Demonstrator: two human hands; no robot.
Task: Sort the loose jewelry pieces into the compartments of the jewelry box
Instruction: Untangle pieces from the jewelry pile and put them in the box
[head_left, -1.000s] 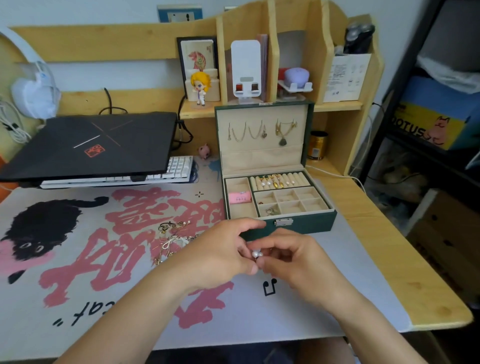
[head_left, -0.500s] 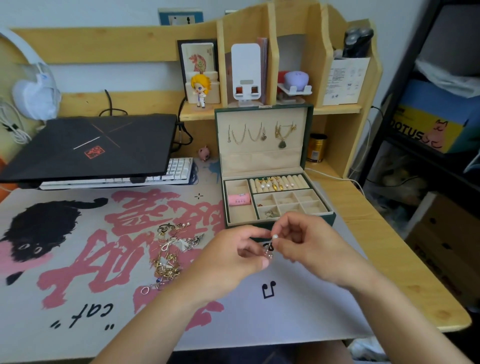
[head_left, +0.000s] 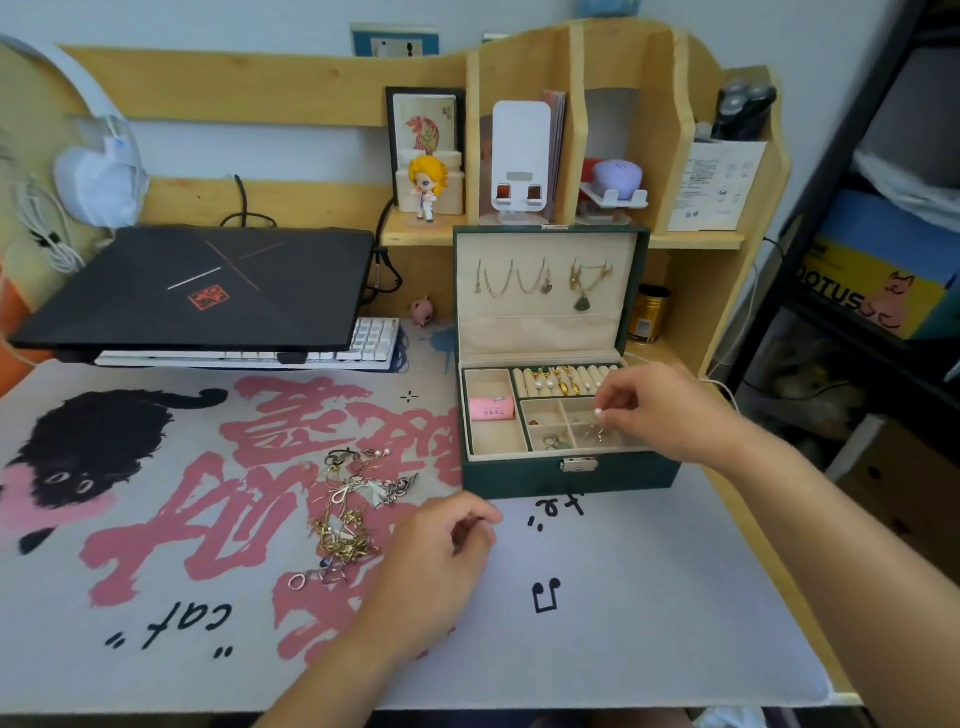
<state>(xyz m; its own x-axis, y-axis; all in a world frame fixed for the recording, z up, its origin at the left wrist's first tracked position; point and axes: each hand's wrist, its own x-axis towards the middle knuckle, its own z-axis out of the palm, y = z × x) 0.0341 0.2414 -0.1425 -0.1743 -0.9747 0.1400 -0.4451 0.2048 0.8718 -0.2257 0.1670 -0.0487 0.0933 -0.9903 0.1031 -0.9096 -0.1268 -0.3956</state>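
Note:
A green jewelry box (head_left: 566, 475) stands open on the desk mat, with necklaces hung in its lid and rings in the roll row. My right hand (head_left: 662, 410) hovers over the small compartments at the box's right, pinching a small pearl earring (head_left: 598, 413) between thumb and fingertips. A tangled pile of loose jewelry (head_left: 350, 512) lies on the mat left of the box. Just right of that pile, my left hand (head_left: 441, 551) hangs above the mat with its fingers loosely curled and nothing visible in it.
A closed black laptop (head_left: 197, 291) sits on a white keyboard (head_left: 371, 343) at the back left. Wooden shelves behind the box hold a figurine (head_left: 427, 187) and a white phone stand (head_left: 519, 156). A gold tin (head_left: 647, 314) stands right of the lid. A pink case (head_left: 491, 408) lies in the box's left compartment.
The two hands were together in front of the box, working on the pearl earring. They have separated: the right hand carried it up over the box, the left drew back toward the pile.

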